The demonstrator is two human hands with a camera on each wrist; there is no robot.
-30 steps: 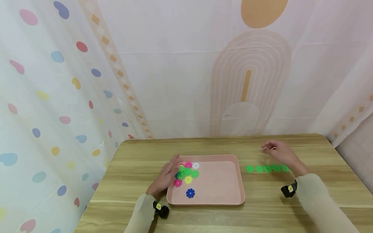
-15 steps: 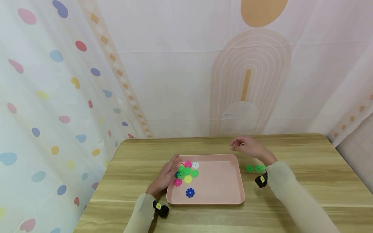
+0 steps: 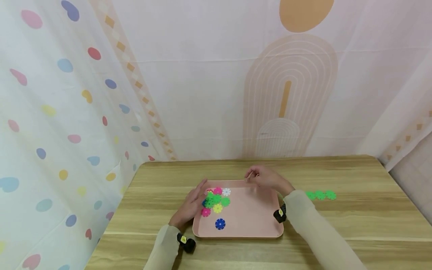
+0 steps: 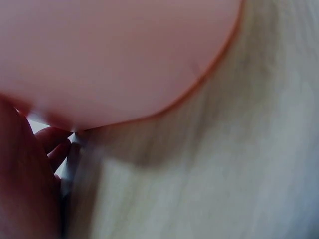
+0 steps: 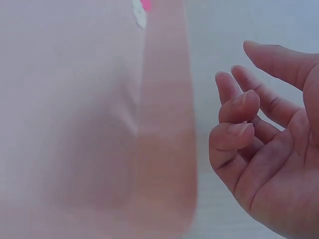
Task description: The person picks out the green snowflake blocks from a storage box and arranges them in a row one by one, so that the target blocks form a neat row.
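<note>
My left hand point(image 3: 188, 209) grips the left side of a shallow pink tray point(image 3: 251, 219). Its thumb lies over the inside of the wall, and some fingers point(image 4: 57, 147) show outside beneath the rim. Beside it in the tray lie flower-shaped plastic discs: overlapping green discs point(image 3: 216, 198), pink discs point(image 3: 206, 212), a white disc point(image 3: 226, 192), a yellow disc point(image 3: 218, 208) and a dark blue disc point(image 3: 220, 224). My right hand point(image 3: 268, 179) hovers near the tray's back right edge. In the right wrist view its fingers curl loosely with nothing held.
Right of the tray, a row of green discs point(image 3: 320, 195) lies on the wooden table point(image 3: 364, 217), partly hidden by the right sleeve point(image 3: 314, 221). A patterned curtain point(image 3: 209, 93) hangs behind the table's back edge.
My right hand has moved left, from above the row of green discs to the tray's back right edge. The left hand and the discs in the tray have stayed put.
</note>
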